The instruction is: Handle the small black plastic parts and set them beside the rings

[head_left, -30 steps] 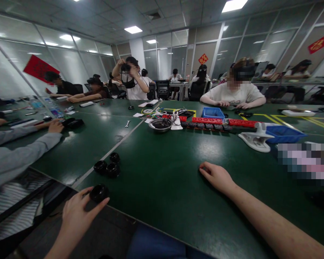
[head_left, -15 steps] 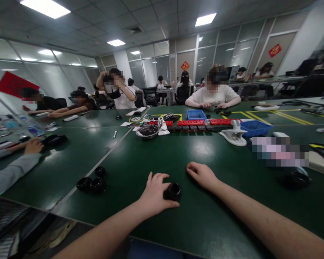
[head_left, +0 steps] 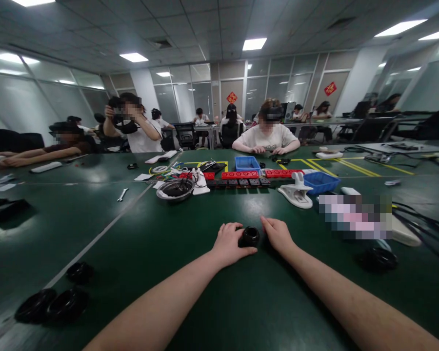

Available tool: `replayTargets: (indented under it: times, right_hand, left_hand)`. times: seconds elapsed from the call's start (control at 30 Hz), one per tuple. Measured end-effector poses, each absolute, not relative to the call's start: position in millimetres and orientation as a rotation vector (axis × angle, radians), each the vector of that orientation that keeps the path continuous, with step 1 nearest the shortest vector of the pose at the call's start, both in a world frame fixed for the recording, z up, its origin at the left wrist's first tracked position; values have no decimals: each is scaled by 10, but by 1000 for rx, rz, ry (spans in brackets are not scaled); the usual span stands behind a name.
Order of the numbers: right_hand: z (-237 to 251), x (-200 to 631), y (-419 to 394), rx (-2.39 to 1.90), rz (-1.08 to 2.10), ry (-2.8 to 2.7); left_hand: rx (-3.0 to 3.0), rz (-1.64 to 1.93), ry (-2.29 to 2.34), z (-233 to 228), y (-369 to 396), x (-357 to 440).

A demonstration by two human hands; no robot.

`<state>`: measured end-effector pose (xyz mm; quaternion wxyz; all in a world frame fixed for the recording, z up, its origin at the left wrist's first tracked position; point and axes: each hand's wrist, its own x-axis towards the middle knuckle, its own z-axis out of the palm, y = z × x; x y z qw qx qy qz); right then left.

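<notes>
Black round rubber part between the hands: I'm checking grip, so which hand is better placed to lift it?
Left, probably: the left hand already grasps the black round rubber part; the right hand only rests beside it.

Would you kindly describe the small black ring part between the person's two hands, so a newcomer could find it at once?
Start at the big green table and follow the two bare forearms to where they meet. There the black ring part sits on the tabletop, left hand cupping it, right hand beside it. Unlike the three similar black rings at the table's near left, it alone is between hands.
</notes>
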<state>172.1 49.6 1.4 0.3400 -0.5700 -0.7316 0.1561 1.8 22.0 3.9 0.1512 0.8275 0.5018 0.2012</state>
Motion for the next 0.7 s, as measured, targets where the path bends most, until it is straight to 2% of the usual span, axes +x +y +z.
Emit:
replayTargets:
  times: [0.2,0.33,0.43,0.53,0.7]
  right_hand:
    - [81,1767,537,-1302,714,-1869]
    - [200,1963,641,-1250,1200,-1909]
    - [238,2041,631,-1124,1438,-2020]
    - [253,2010,573,-1077,1457,-2188]
    - [263,1900,513,-1154,1221,-2387]
  left_hand:
    - [2281,584,1358,100,218,-33]
    - [2174,727,1370,192,262,-81]
    - [2176,790,1335,227,289,-131]
    - [2199,774,1233,220,303,-165]
    - [2250,758,1132,195,284,-156]
